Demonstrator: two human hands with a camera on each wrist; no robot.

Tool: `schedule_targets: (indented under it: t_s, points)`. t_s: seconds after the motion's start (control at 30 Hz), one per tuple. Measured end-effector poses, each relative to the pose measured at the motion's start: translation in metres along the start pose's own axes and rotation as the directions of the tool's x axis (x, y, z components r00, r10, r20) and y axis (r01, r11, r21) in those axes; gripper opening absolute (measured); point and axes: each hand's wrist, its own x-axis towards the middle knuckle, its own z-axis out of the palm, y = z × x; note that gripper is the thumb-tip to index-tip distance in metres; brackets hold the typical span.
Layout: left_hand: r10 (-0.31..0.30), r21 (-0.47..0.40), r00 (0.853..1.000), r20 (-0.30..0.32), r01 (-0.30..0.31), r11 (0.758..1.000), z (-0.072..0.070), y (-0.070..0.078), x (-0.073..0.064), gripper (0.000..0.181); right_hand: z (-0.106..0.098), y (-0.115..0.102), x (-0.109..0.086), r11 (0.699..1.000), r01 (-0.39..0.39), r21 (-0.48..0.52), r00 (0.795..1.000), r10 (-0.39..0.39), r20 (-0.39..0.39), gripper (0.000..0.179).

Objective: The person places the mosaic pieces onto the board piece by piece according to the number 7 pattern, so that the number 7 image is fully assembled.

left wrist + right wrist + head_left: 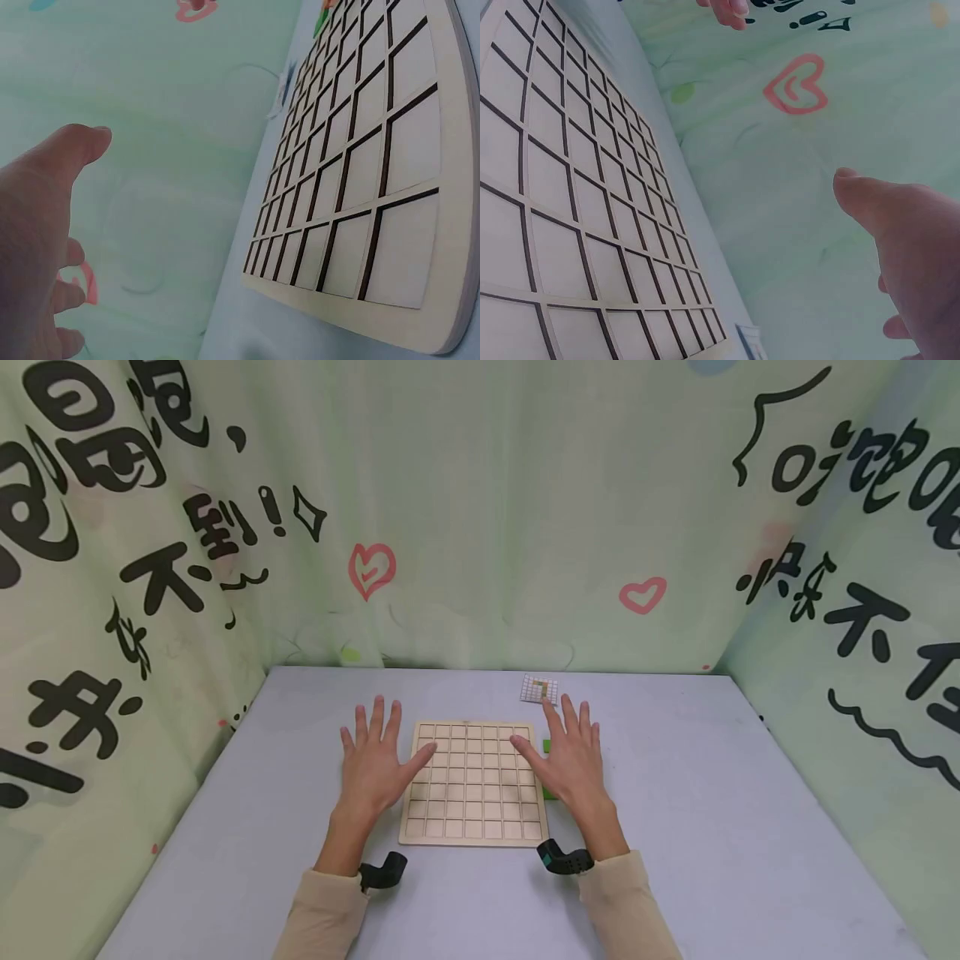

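A square wooden grid board [472, 840] with many shallow square cells lies flat on the table. My left hand [372, 768] is spread at its left side, fingers straight and thumb pointing over the board's upper left part. On the opposite side my right hand [567, 758] is spread likewise, its thumb over the upper right part. Both hands hold nothing and appear raised above the table. Green pieces [551, 794] show between the board and the right hand, mostly hidden by that hand. Beyond the right fingertips lies a small card [538, 687] printed with a grid and coloured squares.
The pale table [735, 827] reaches back to a light green curtain [480, 527] with black lettering and red hearts, which also encloses both sides. A black wrist camera [384, 870] sits on the left wrist, another black camera [564, 858] on the right.
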Motion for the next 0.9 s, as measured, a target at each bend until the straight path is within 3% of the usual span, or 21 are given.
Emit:
schedule_targets:
  t_s: [0.43, 0.9]
  points:
    - [0.008, -0.098, 1.000, -0.014, -0.009, 0.995, 0.000, -0.003, -0.005, 0.094, 0.001, 0.005, 0.000, 0.998, -0.031, 0.053, 1.000, 0.030, 0.005, 0.088]
    - [-0.016, -0.203, 0.999, 0.050, 0.026, 0.979, 0.001, -0.012, -0.015, 0.094, 0.000, 0.015, 0.003, 0.995, -0.043, 0.087, 0.999, 0.044, -0.008, 0.081]
